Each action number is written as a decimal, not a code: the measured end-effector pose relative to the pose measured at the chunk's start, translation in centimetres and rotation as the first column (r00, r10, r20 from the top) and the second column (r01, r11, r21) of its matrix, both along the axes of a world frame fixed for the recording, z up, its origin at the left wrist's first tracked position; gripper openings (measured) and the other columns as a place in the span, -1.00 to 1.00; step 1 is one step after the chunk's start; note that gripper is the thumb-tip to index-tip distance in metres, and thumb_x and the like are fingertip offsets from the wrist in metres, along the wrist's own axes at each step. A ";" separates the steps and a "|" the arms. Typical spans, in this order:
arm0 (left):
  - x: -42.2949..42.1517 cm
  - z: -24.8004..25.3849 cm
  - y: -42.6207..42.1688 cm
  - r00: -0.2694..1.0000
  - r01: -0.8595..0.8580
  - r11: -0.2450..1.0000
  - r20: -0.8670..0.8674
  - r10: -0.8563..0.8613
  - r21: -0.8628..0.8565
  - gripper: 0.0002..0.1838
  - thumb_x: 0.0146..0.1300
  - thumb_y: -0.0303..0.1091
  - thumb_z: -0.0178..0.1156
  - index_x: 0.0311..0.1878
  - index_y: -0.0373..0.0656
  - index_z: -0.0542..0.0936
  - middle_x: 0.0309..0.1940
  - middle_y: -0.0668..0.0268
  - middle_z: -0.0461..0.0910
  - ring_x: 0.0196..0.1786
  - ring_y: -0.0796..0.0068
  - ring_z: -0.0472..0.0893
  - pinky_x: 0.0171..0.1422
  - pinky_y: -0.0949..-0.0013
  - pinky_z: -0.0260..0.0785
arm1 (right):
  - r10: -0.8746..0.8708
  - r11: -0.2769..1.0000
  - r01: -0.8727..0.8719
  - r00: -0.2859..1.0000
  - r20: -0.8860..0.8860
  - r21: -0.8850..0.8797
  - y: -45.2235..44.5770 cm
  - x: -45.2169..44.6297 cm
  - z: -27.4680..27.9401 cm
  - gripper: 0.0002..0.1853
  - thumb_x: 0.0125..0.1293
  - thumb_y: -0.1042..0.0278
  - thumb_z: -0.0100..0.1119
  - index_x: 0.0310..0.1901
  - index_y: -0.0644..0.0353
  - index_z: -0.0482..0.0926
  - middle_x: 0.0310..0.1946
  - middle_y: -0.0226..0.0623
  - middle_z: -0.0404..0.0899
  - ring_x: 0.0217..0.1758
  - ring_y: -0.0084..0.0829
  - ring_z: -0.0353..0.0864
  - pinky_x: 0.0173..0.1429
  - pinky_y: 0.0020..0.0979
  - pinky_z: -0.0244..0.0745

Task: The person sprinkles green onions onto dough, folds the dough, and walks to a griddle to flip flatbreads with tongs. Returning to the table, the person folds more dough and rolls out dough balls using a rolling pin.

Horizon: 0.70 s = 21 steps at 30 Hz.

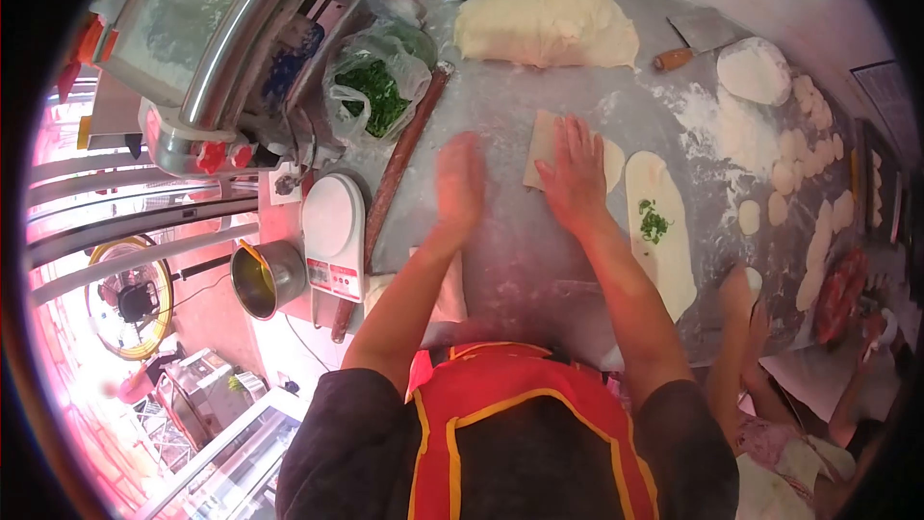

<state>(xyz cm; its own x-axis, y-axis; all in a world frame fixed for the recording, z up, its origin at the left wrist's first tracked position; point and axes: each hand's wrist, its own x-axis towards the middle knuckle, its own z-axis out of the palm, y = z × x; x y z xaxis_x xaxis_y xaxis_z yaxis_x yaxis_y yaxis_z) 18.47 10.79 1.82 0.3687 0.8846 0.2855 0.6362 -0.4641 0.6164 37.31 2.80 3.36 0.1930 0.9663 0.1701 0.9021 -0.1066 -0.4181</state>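
My right hand (575,173) lies flat with its fingers stretched out, on a tan rectangular piece (541,146). A pale rounded edge of dough (613,164) shows just to the right of it. My left hand (459,176) is blurred and hangs over the grey tabletop (500,231), left of the tan piece; it seems to hold nothing, but its fingers are smeared. Right of my right hand lies a long flat strip of dough (662,255) with chopped greens (654,221) on it.
Large dough mound (549,19) at the back; scraper (674,59) and flour (741,125) right of it. Bag of greens (375,96), rolling pin (409,144), white scale (334,231) and metal pot (268,277) stand left. Another person's hand (746,286) is at lower right, near small dough pieces (784,173).
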 end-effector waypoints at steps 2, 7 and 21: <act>-3.0 -0.3 0.2 0.993 -0.097 0.994 -0.062 0.100 0.051 -0.59 0.29 -0.41 0.09 0.20 -0.30 0.46 0.17 -0.03 0.48 0.23 -0.08 0.42 0.33 0.03 0.27 | 0.010 1.000 -0.009 1.000 0.012 -0.019 0.2 -0.7 -1.1 -0.27 0.36 0.13 0.08 0.43 0.33 0.07 0.48 0.05 0.02 0.56 0.01 -0.05 0.55 0.08 -0.19; -6.2 -0.6 -0.6 0.951 -0.130 0.988 -0.274 0.147 0.077 -0.48 0.33 -0.32 0.09 0.29 -0.40 0.34 0.26 -0.12 0.39 0.33 -0.10 0.35 0.41 0.01 0.19 | -0.037 0.995 0.043 0.997 0.063 -0.094 0.5 -1.2 -1.7 -0.24 0.37 0.03 0.04 0.45 0.32 0.07 0.49 0.02 0.02 0.58 -0.06 -0.08 0.57 0.07 -0.27; -2.5 -2.2 -0.1 0.929 0.079 0.995 -0.357 -0.095 -0.060 -0.31 0.38 -0.24 0.05 0.43 -0.43 0.09 0.45 -0.11 0.12 0.52 -0.04 0.08 0.58 0.05 -0.12 | -0.177 0.984 0.172 0.971 -0.158 -0.044 -5.7 -0.4 2.8 -0.34 0.43 0.24 -0.06 0.46 0.28 0.01 0.48 0.09 -0.02 0.56 0.07 -0.09 0.55 0.12 -0.25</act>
